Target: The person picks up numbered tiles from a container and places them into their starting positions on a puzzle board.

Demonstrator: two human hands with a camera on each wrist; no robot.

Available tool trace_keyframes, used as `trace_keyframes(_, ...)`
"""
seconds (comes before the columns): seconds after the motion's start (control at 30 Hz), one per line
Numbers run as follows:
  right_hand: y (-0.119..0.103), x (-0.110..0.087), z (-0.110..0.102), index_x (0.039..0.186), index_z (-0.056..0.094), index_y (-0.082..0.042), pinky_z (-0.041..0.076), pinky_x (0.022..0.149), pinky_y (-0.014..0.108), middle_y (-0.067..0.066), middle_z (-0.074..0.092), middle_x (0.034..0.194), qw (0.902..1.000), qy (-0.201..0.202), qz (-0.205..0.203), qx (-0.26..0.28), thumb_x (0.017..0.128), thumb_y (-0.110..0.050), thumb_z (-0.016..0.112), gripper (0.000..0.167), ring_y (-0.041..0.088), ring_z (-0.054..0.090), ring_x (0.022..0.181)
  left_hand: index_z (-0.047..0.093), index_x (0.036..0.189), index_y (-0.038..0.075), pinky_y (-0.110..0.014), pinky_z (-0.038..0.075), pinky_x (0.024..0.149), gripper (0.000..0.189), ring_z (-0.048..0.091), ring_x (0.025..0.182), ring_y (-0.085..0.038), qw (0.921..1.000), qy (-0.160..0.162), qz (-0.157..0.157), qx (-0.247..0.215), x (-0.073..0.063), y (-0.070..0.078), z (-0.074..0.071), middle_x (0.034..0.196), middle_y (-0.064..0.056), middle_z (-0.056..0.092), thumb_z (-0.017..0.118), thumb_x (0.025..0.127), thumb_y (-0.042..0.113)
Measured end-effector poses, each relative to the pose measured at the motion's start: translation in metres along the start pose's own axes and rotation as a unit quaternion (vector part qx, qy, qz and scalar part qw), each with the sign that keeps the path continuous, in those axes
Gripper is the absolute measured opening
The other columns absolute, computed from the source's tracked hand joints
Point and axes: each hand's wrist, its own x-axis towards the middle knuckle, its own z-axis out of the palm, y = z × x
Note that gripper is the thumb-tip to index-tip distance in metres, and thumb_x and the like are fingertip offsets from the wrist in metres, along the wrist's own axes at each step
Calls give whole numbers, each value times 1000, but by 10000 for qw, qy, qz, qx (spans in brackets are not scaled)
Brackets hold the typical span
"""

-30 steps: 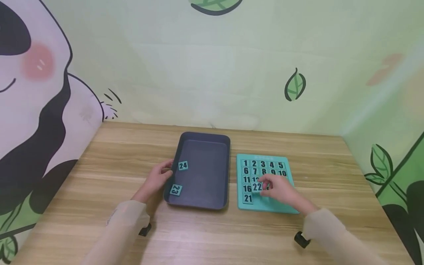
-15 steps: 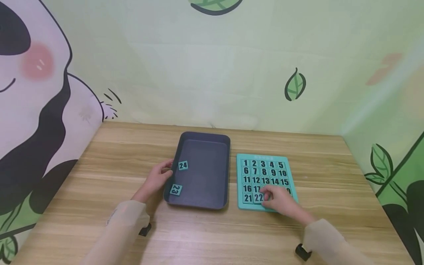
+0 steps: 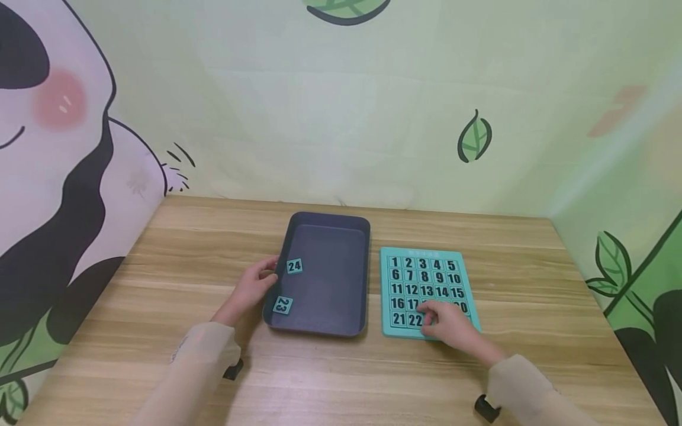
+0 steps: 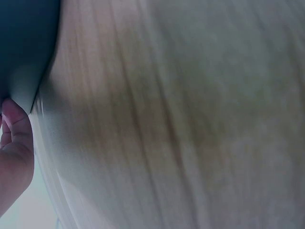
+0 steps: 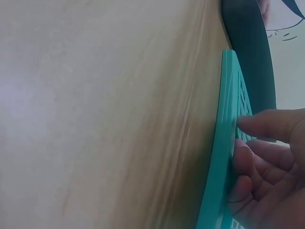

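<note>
In the head view, my left hand (image 3: 258,285) holds the left rim of a dark blue tray (image 3: 335,284), with thumb and fingers at its edge. Inside lie two teal number tiles, the 24 tile (image 3: 294,266) and the turned 23 tile (image 3: 283,305). To the right is a teal number board (image 3: 391,333) with tiles in ordered rows. My right hand (image 3: 450,322) is over its lower part, thumb and fingertips pinching the right side of the 22 tile (image 3: 414,320), which lies beside the 21 tile (image 3: 399,319). The right wrist view shows curled fingers (image 5: 243,160) close against the board's face.
Tray and board stand side by side on a wood-grain table (image 3: 330,378), a narrow strip of wood between them. A pale green wall (image 3: 256,136) with leaf and panda drawings rises behind the table's far edge. A dark strap piece (image 3: 487,408) hangs at my right cuff.
My right hand has brought the 22 tile down from over the 17 spot into the bottom row beside 21, then shifted slightly right. The left hand and tray have stayed put.
</note>
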Motion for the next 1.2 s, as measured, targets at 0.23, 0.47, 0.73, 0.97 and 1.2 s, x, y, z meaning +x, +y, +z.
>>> trace_keyframes(0.23, -10, 8, -13, 110, 57, 0, 39, 48, 19, -3, 54, 67, 9995, -254, -129, -169, 71, -7, 66, 41, 7, 44, 56, 39, 131, 1, -44, 43, 91, 44, 49, 110, -37, 10000, 20, 44, 26, -1, -1, 0, 121, -22, 47, 43, 88, 1)
trace_keyframes(0.47, -38, 27, -20, 115, 55, -3, 39, 48, 21, -3, 55, 72, 9982, -429, -397, -98, 76, -10, 63, 40, 9, 45, 56, 40, 131, 2, -41, 45, 89, 44, 52, 107, -35, 9999, 93, 82, 45, 0, -2, -1, 117, -20, 49, 44, 87, 4)
trace_keyframes(0.73, -82, 56, -19, 117, 54, -5, 43, 51, 23, -1, 57, 83, 9943, -564, -887, -177, 79, -11, 61, 40, 11, 46, 59, 40, 131, 3, -41, 45, 88, 44, 52, 107, -35, 9999, 71, 104, 39, 1, -5, -2, 117, -20, 49, 44, 87, 4)
trace_keyframes(0.97, -124, 84, -20, 118, 53, -7, 44, 59, 23, 9, 58, 97, 9896, -557, -1301, -274, 80, -14, 62, 40, 13, 49, 68, 41, 130, 3, -41, 45, 88, 44, 52, 106, -35, 9998, 98, 156, 24, 1, -5, -2, 117, -21, 49, 45, 86, 4)
trace_keyframes(1.2, -149, 104, -5, 115, 56, -6, 45, 63, 23, 12, 60, 100, 9861, -589, -1527, -298, 78, -14, 64, 38, 16, 52, 75, 40, 131, 3, -42, 44, 90, 44, 51, 108, -36, 9999, 88, 102, 0, 1, -6, -2, 118, -21, 49, 45, 87, 3)
